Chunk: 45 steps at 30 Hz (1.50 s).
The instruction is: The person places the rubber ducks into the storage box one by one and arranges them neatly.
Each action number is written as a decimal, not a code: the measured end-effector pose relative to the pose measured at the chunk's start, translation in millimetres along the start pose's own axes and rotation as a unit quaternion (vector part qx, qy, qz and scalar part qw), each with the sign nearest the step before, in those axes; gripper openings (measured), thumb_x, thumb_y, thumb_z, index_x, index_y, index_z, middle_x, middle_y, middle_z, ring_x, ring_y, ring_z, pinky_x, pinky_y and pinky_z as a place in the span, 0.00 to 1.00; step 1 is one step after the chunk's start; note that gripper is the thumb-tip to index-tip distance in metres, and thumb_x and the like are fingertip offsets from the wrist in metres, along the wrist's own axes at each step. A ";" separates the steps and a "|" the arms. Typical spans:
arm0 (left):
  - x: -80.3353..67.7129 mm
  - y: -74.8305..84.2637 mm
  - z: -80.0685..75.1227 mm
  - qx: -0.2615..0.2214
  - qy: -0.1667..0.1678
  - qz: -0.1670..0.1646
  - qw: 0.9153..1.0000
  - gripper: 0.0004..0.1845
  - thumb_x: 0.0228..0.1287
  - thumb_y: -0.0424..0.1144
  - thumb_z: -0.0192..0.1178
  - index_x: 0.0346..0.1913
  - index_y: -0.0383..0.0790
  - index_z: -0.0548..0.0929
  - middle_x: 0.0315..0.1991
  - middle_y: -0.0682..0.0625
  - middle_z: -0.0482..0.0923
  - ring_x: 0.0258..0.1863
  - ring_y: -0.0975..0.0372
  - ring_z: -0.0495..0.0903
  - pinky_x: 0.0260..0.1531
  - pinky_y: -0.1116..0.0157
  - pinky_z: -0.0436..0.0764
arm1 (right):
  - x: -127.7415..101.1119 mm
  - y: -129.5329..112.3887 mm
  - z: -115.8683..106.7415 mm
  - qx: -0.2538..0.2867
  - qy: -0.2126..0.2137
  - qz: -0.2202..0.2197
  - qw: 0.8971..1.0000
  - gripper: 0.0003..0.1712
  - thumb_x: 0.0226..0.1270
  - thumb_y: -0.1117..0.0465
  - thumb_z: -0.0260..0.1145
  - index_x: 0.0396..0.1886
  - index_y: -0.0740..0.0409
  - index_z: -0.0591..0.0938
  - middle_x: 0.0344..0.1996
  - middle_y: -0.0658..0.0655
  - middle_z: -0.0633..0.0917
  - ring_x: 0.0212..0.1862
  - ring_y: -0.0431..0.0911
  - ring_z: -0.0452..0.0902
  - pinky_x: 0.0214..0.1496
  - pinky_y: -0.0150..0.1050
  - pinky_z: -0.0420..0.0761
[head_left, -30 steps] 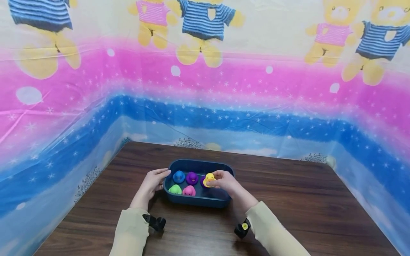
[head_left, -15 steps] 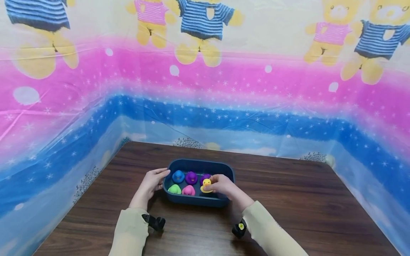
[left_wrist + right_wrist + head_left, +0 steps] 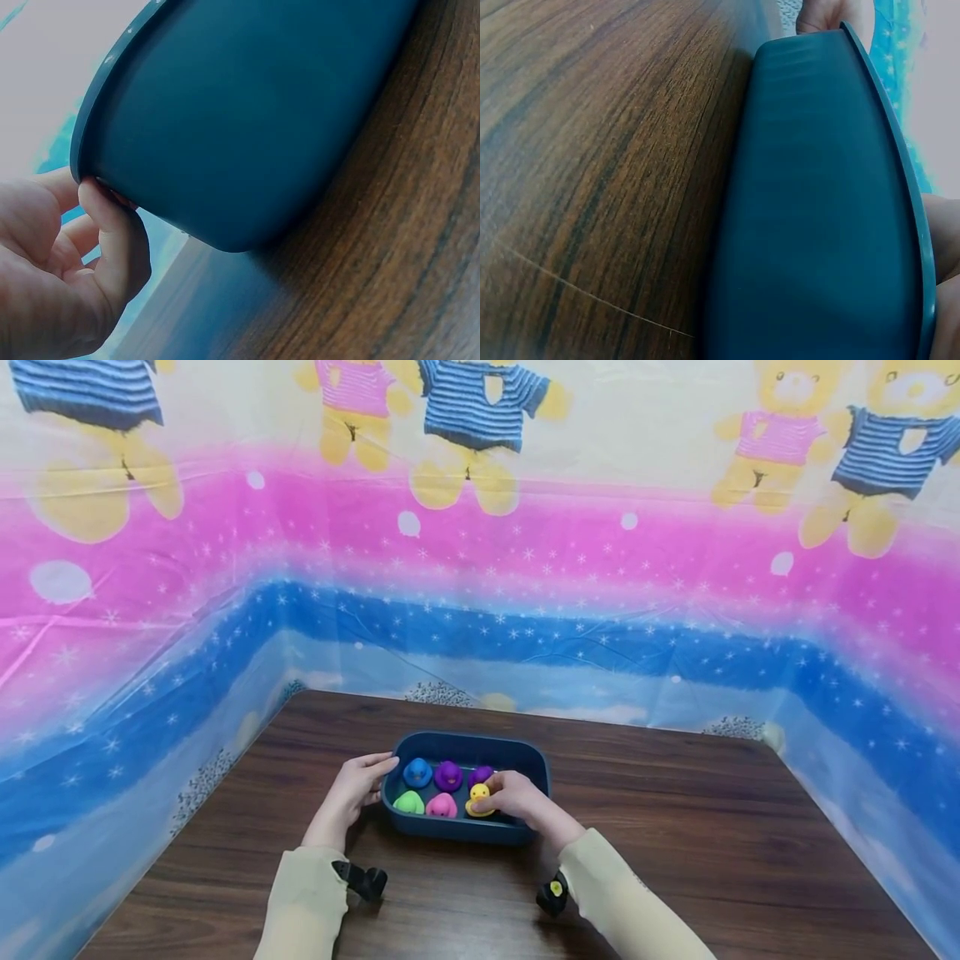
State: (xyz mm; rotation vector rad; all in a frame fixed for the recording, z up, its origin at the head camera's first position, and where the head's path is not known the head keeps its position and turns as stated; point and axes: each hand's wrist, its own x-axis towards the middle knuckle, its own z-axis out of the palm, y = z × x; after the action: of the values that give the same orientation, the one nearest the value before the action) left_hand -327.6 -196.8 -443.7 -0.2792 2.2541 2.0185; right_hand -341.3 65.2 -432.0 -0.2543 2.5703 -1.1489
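A dark blue-green plastic bin (image 3: 465,832) with rounded corners sits on the table. My left hand (image 3: 351,792) pinches its left rim; in the left wrist view the thumb and fingers of that hand (image 3: 71,262) close over the edge. My right hand (image 3: 521,799) reaches over the right side and pinches a yellow rubber duck (image 3: 477,793) low inside the bin, at the front. Left of it are a pink duck (image 3: 441,806) and a green duck (image 3: 408,802). Behind them stand a blue duck (image 3: 417,773), a purple duck (image 3: 448,775) and another purple duck (image 3: 480,774), partly hidden.
The bin rests on a dark wood-grain table (image 3: 675,827). A printed cloth (image 3: 480,568) with bears and snowflakes hangs around the back and sides. A black camera mount (image 3: 366,882) is on the left wrist and another black mount (image 3: 552,893) on the right.
My right hand has brought the yellow duck forward, down and slightly left, away from the right purple duck to the front row beside the pink one. The left hand has stayed on the rim.
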 end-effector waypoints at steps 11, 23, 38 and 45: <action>-0.3 0.3 -0.3 0.001 -0.001 0.000 1.000 0.28 0.73 0.45 0.56 0.68 0.33 0.70 0.62 0.35 0.71 0.37 0.61 0.75 0.33 0.72 0.77 | 2.1 0.3 3.1 -0.013 0.005 -0.002 1.000 0.20 0.57 0.60 0.76 0.47 0.64 0.82 0.40 0.57 0.82 0.41 0.48 0.73 0.50 0.44 0.79; 0.0 0.2 -0.9 0.001 0.003 -0.002 1.000 0.28 0.72 0.46 0.56 0.68 0.33 0.70 0.60 0.36 0.73 0.37 0.61 0.75 0.30 0.73 0.75 | 1.9 0.4 6.8 -0.031 0.006 -0.017 0.999 0.10 0.58 0.73 0.70 0.40 0.63 0.83 0.41 0.58 0.83 0.41 0.49 0.73 0.56 0.48 0.78; -1.7 -1.1 -2.6 0.000 0.004 0.000 1.000 0.28 0.72 0.45 0.57 0.68 0.33 0.70 0.58 0.37 0.74 0.34 0.63 0.75 0.31 0.73 0.76 | 0.5 -1.5 3.6 -0.056 -0.022 -0.003 0.998 0.11 0.58 0.75 0.67 0.40 0.62 0.82 0.41 0.57 0.82 0.42 0.49 0.72 0.51 0.44 0.80; -2.1 1.0 0.0 0.020 0.009 0.009 1.000 0.28 0.72 0.45 0.56 0.67 0.32 0.71 0.59 0.35 0.73 0.34 0.62 0.75 0.31 0.72 0.77 | -8.9 -8.8 -13.8 -0.043 -0.016 0.006 0.999 0.17 0.54 0.75 0.70 0.45 0.59 0.83 0.53 0.60 0.79 0.43 0.50 0.73 0.37 0.38 0.77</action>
State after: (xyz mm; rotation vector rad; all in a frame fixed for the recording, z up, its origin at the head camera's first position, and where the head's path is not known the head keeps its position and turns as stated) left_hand -325.7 -196.5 -442.3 -0.2765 2.3132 1.9843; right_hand -337.6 71.5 -414.9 -0.2729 2.5933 -1.0234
